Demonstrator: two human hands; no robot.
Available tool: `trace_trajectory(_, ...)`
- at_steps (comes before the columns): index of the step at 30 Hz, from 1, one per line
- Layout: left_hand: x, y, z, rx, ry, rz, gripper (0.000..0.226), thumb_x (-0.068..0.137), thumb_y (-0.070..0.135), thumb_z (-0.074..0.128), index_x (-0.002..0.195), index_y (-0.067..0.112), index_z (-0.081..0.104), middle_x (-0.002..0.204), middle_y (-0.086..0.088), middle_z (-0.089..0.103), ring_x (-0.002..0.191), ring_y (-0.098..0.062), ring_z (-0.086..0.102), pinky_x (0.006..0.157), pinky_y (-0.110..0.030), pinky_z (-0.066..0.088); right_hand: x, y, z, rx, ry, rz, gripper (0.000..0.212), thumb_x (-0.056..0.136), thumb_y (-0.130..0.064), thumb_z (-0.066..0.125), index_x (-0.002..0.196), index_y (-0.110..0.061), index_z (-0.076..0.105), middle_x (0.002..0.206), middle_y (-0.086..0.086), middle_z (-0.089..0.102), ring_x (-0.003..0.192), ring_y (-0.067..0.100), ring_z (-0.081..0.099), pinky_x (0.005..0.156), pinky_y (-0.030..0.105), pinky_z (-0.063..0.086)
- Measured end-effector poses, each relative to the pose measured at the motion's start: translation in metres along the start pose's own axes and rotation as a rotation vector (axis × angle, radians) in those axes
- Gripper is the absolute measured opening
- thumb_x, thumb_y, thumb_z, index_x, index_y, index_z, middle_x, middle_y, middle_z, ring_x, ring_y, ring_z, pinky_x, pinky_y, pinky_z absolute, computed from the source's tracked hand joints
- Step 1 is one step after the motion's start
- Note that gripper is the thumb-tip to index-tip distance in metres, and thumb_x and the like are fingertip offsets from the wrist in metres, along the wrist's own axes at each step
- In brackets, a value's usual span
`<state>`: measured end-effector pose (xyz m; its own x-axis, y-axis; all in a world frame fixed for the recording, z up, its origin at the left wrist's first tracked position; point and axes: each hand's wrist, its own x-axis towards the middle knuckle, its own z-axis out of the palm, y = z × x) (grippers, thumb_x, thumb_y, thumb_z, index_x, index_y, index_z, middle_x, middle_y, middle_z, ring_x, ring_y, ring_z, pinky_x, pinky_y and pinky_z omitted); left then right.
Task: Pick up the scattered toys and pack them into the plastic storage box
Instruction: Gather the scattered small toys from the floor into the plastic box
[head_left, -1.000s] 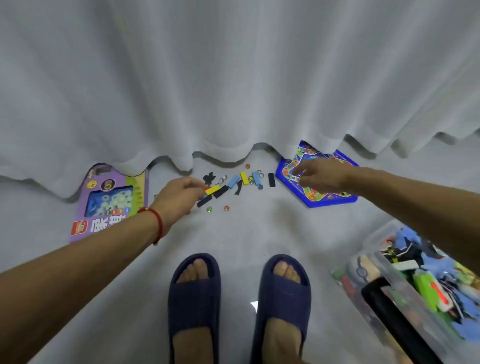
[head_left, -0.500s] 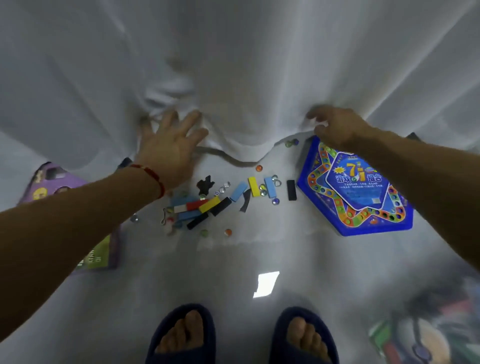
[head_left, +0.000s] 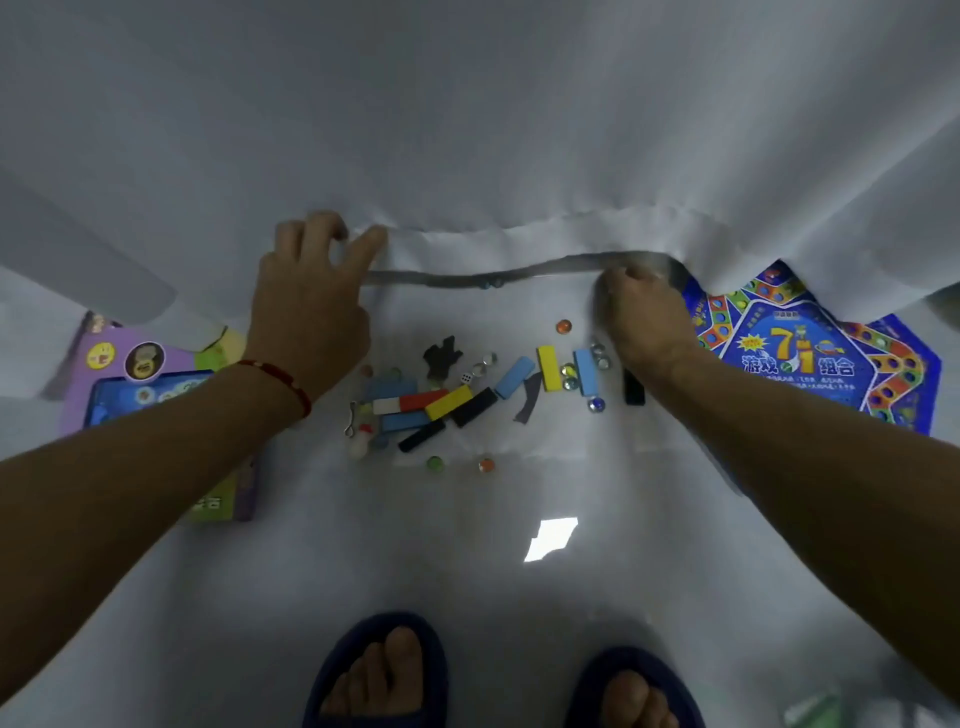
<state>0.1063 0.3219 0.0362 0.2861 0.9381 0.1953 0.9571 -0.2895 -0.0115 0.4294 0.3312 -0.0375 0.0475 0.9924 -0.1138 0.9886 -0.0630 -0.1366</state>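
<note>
Small toys lie scattered on the pale floor between my hands: coloured rectangular blocks, a yellow block, a black flat figure, a white die and several glass marbles. My left hand grips the white curtain at its hem, above the left end of the pile. My right hand has its fingers curled round the same hem at the right end. The hem hangs lifted and stretched between them. The storage box is out of view.
A blue hexagonal game board lies at the right, partly under the curtain. A purple game box lies at the left, under my left forearm. My feet in dark blue slippers stand at the bottom edge.
My head has dropped closer to the floor. Both hands have taken hold of the curtain hem and raised it, uncovering more of the toys and the board.
</note>
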Motion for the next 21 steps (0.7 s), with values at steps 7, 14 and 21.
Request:
trace_trajectory(7,0.012,0.053,0.063,-0.436,-0.293,0.082,0.047,0.089,0.006,0.054,0.136,0.006,0.049,0.132,-0.017,0.049,0.123,-0.032,0.046,0.105,-0.036,0.037,-0.023,-0.02,0.006,-0.031,-0.047,-0.21,0.032,0.089,-0.015,0.068,0.117,-0.001,0.061,0.115,0.019,0.061,0.107,0.035,0.057,0.087,0.045,0.052)
trace_trajectory(14,0.044,0.088,0.099,-0.172,-0.198,0.144,0.051,0.08,0.0,0.07,0.128,0.007,0.054,0.117,-0.019,0.054,0.108,-0.037,0.053,0.082,-0.044,0.053,-0.004,-0.026,0.008,0.219,0.153,-0.212,0.014,0.084,-0.002,0.063,0.093,-0.003,0.073,0.089,0.016,0.068,0.088,0.035,0.062,0.076,0.046,0.052)
trace_trajectory(21,0.064,0.093,0.101,-0.238,-0.198,0.217,0.009,0.085,-0.006,0.059,0.091,-0.004,0.065,0.095,-0.026,0.061,0.089,-0.041,0.059,0.072,-0.044,0.045,0.0,-0.03,0.02,0.16,0.007,-0.305,0.011,0.086,-0.004,0.063,0.094,-0.007,0.071,0.093,0.014,0.064,0.087,0.032,0.059,0.074,0.039,0.048)
